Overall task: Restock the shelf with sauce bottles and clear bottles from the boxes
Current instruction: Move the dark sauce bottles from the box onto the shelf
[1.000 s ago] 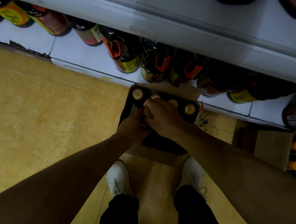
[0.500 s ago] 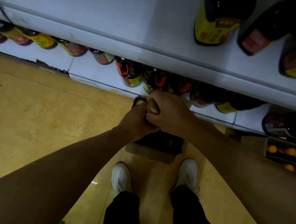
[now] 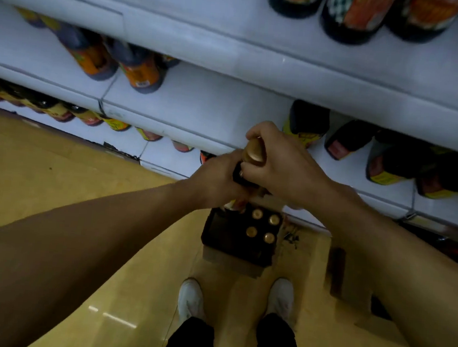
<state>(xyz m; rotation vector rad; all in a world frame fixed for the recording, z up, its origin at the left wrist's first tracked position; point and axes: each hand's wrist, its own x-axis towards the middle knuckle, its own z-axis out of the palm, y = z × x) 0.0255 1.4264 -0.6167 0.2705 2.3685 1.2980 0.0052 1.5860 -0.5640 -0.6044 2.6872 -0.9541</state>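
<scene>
Right hand (image 3: 284, 164): fingers curled round the neck of a bottle (image 3: 252, 158), just below its gold cap.
Left hand (image 3: 218, 182): fingers wrapped round the same bottle lower down, touching the right hand.
Bottle: dark, upright, held in the air above the box (image 3: 239, 238), in front of the front edge of the middle shelf (image 3: 200, 106).
Box: dark carton on the floor (image 3: 54, 179), near the foot of the shelving; four gold-capped bottles (image 3: 263, 227) stand in its far right part.
Middle shelf: two orange-labelled bottles at the left, dark bottles with yellow and red labels at the right.
Top shelf (image 3: 182, 9): orange-labelled bottles at the right end.
Bottom shelf (image 3: 130, 143): a row of bottles, mostly hidden under the shelf above.
Shoes (image 3: 192, 300): white, on the floor just short of the box.
</scene>
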